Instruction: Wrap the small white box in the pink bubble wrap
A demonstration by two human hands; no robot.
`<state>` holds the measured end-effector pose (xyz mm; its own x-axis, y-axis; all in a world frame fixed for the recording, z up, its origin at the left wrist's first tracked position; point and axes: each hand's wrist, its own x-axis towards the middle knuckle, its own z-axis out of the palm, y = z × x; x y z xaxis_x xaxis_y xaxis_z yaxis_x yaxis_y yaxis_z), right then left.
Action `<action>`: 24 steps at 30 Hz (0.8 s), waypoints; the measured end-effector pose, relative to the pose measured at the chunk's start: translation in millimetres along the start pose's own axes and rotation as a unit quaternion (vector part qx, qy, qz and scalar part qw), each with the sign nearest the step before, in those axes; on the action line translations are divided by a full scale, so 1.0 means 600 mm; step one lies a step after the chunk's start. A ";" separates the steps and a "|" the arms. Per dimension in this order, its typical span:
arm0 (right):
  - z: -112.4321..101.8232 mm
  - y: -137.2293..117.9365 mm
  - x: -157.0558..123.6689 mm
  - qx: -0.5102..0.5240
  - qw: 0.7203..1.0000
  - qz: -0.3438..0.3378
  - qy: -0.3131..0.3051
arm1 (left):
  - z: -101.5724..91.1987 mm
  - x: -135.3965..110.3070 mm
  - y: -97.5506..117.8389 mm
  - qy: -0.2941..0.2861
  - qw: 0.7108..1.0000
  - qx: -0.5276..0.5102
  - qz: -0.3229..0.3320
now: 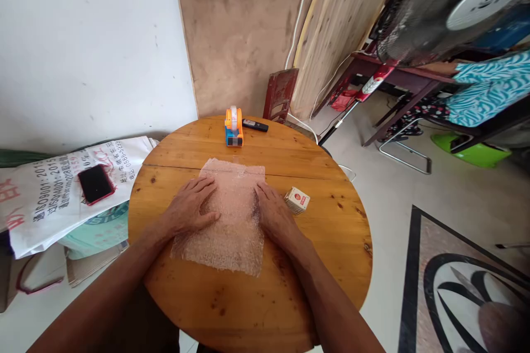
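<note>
A sheet of clear bubble wrap [232, 215] lies flat on the round wooden table [331, 253]. Resting on its left side, my left hand [192, 207] has its fingers stretched out and its thumb pointing inward. My right hand [275, 212] touches the right edge of the wrap, fingers extended forward and the thumb side partly hidden. Just right of that hand stands a small white box [297, 200] with a red print. Neither hand grips anything.
An orange and blue tape dispenser [234, 128] and a black remote-like device [255, 125] sit at the table's far side. On the left, a phone [96, 183] lies on white sacks [53, 198]. A standing fan [451, 11] and a seated person [488, 88] are at right.
</note>
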<state>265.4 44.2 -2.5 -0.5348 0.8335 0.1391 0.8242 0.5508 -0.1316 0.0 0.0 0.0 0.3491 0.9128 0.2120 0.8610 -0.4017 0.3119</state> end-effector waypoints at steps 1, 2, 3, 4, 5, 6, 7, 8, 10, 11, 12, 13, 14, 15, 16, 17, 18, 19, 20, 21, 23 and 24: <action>0.001 0.000 0.000 0.004 1.000 0.000 0.002 | 0.001 0.000 -0.001 0.002 1.000 -0.002 0.002; 0.000 0.001 0.000 0.008 1.000 0.000 0.003 | 0.001 -0.001 -0.002 0.004 1.000 -0.005 0.004; 0.000 0.001 -0.001 0.011 1.000 0.001 0.003 | 0.001 -0.001 -0.002 0.005 1.000 -0.008 0.005; -0.001 0.001 -0.001 0.014 1.000 0.002 0.004 | 0.002 -0.002 -0.003 0.005 1.000 -0.011 0.005; -0.001 0.002 -0.002 0.017 1.000 0.002 0.006 | 0.002 -0.002 -0.003 0.004 1.000 -0.015 0.004; -0.002 0.002 -0.002 0.021 1.000 0.001 0.009 | 0.001 -0.002 -0.003 0.004 1.000 -0.019 0.003; -0.002 0.003 -0.002 0.026 1.000 -0.001 0.014 | 0.001 -0.003 -0.003 0.004 1.000 -0.023 0.002; -0.002 0.002 -0.002 0.032 0.999 -0.003 0.019 | 0.000 -0.002 -0.003 0.004 1.000 -0.026 0.001; -0.003 0.000 -0.002 0.039 0.999 -0.005 0.027 | -0.002 -0.002 -0.002 0.001 1.000 -0.028 0.000; -0.006 -0.002 -0.002 0.039 0.999 -0.004 0.028 | -0.003 -0.001 -0.002 -0.002 1.000 -0.026 0.000; -0.010 -0.004 -0.001 0.037 0.999 -0.003 0.029 | -0.004 -0.001 -0.001 -0.007 1.000 -0.022 0.000; -0.016 -0.007 -0.002 0.035 0.999 -0.002 0.032 | -0.005 -0.001 -0.001 -0.010 1.000 -0.019 -0.001; -0.025 -0.009 -0.003 0.034 0.999 -0.004 0.038 | -0.006 0.000 0.000 -0.013 1.000 -0.017 -0.002; -0.035 -0.010 -0.005 0.035 0.998 -0.006 0.051 | -0.006 0.000 0.000 -0.014 1.000 -0.016 -0.002; -0.047 -0.009 -0.008 0.036 0.997 -0.010 0.069 | -0.006 0.000 0.000 -0.013 1.000 -0.017 -0.002; -0.060 -0.005 -0.012 0.037 0.995 -0.012 0.093 | -0.005 0.000 0.000 -0.012 1.000 -0.017 -0.001; -0.071 0.002 -0.017 0.033 0.992 -0.005 0.120 | -0.005 0.000 0.000 -0.012 1.000 -0.017 -0.001; -0.081 0.012 -0.023 0.020 0.991 0.008 0.133 | -0.005 0.001 0.000 -0.011 1.000 -0.016 0.000; -0.090 0.024 -0.029 0.000 0.990 0.039 0.136 | -0.004 0.001 0.000 -0.012 1.000 -0.015 -0.001; -0.096 0.038 -0.035 -0.018 0.990 0.069 0.122 | -0.004 0.001 -0.001 -0.012 1.000 -0.014 -0.002; -0.104 0.065 -0.046 -0.040 0.989 0.129 0.059 | -0.004 0.001 -0.001 -0.012 1.000 -0.016 -0.004; -0.108 0.076 -0.050 -0.043 0.987 0.156 0.024 | -0.004 0.001 -0.002 -0.011 1.000 -0.018 -0.004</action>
<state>331.2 41.8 50.8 -0.2456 0.9574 0.1515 0.9609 0.2611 -0.0924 -1.4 0.6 1.8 0.3509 0.9173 0.1883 0.8503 -0.3964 0.3463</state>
